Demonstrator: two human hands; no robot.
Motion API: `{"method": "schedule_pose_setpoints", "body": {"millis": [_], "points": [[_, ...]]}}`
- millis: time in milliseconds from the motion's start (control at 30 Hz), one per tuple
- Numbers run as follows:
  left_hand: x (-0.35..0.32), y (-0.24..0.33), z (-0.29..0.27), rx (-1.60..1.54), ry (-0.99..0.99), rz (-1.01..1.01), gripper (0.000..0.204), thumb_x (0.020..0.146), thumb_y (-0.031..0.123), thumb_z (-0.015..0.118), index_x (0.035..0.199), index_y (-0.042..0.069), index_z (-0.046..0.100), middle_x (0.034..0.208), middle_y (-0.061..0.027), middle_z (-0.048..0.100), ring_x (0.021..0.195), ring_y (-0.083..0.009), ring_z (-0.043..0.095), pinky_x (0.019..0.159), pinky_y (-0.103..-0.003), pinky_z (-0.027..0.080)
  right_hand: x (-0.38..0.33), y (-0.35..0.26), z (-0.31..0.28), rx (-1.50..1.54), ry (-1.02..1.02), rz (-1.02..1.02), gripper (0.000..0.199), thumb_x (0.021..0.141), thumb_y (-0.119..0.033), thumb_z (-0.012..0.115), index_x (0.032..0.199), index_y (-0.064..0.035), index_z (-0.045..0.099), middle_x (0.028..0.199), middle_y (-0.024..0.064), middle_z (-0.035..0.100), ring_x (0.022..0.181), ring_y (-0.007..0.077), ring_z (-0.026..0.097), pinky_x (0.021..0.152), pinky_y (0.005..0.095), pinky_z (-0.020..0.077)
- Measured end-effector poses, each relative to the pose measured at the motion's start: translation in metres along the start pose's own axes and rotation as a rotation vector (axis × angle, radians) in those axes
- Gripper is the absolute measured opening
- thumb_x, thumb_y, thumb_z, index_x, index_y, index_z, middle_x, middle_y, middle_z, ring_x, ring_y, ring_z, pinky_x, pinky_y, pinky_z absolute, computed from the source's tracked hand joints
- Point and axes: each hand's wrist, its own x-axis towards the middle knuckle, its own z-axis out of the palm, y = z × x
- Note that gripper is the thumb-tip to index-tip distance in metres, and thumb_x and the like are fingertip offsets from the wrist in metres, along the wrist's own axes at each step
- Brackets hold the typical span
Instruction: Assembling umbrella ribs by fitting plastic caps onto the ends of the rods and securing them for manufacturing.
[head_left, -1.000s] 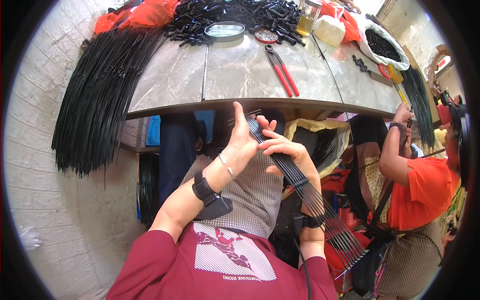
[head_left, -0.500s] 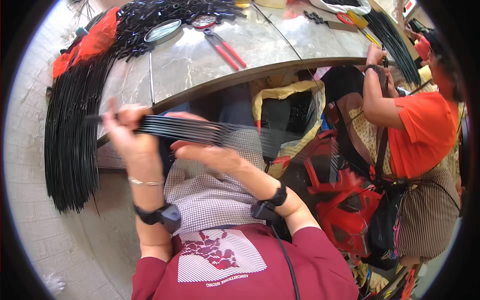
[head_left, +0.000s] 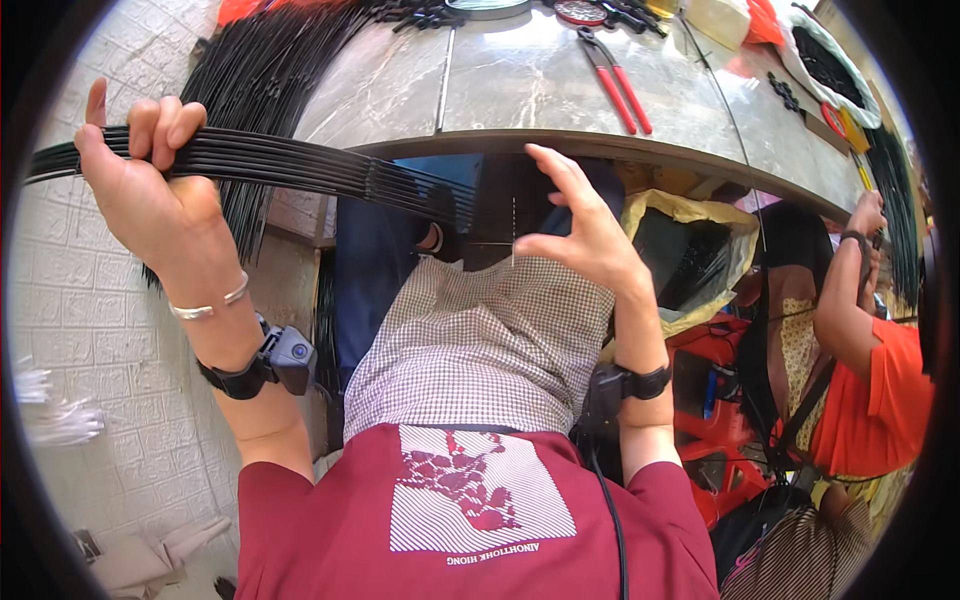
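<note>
My left hand point(head_left: 150, 180) is raised at the far left, fingers wrapped round a bundle of thin black cables point(head_left: 290, 165). The bundle runs in front of the table, one end leaving the picture on the left. Its other end reaches rightward over my lap, where the strands fan out. A short way beyond those ends, my right hand point(head_left: 585, 225) is held up, thumb and fingers apart with nothing between them. A checked cloth point(head_left: 480, 340) covers my lap.
On the grey stone table point(head_left: 540, 90) lie pliers with red handles point(head_left: 615, 85). A pile of long black cables point(head_left: 265, 90) hangs off its left side. Below stands a yellow-edged sack point(head_left: 690, 250). A person in an orange shirt point(head_left: 875, 400) works at the right.
My left hand has moved left and up with the cable bundle. My right hand, close under the bundle before, has moved right, off it. The view has swung left.
</note>
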Motion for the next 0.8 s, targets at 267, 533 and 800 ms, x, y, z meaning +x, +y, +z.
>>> {"method": "schedule_pose_setpoints", "body": {"millis": [267, 533, 800], "points": [[0.024, -0.010, -0.015, -0.016, -0.075, -0.074, 0.028, 0.100, 0.021, 0.044, 0.115, 0.000, 0.053, 0.068, -0.0009, 0.026, 0.059, -0.0129, 0.027, 0.057, -0.028, 0.035, -0.016, 0.052, 0.034, 0.142, -0.350, 0.266, 0.124, 0.057, -0.023, 0.091, 0.152, -0.0002, 0.015, 0.144, 0.0295, 0.038, 0.122, 0.0379, 0.054, 0.102, 0.0431, 0.0455], [0.031, -0.022, -0.018, -0.026, -0.119, -0.105, 0.027, 0.099, 0.019, 0.043, 0.115, -0.001, 0.052, 0.068, -0.0009, 0.026, 0.059, -0.0126, 0.026, 0.057, -0.028, 0.035, -0.015, 0.066, 0.045, 0.183, -0.309, 0.258, 0.107, 0.058, -0.022, 0.092, 0.146, 0.0000, 0.034, 0.137, 0.0209, 0.051, 0.115, 0.0306, 0.058, 0.093, 0.0386, 0.0522], [0.019, -0.023, 0.000, 0.056, -0.040, -0.092, 0.029, 0.104, 0.021, 0.039, 0.113, -0.003, 0.054, 0.066, -0.0008, 0.026, 0.060, -0.0120, 0.026, 0.059, -0.026, 0.034, -0.015, 0.072, 0.056, 0.215, -0.317, 0.256, 0.097, 0.062, -0.022, 0.089, 0.140, 0.0060, 0.039, 0.131, 0.0256, 0.054, 0.113, 0.0323, 0.061, 0.091, 0.0387, 0.0526]]}}
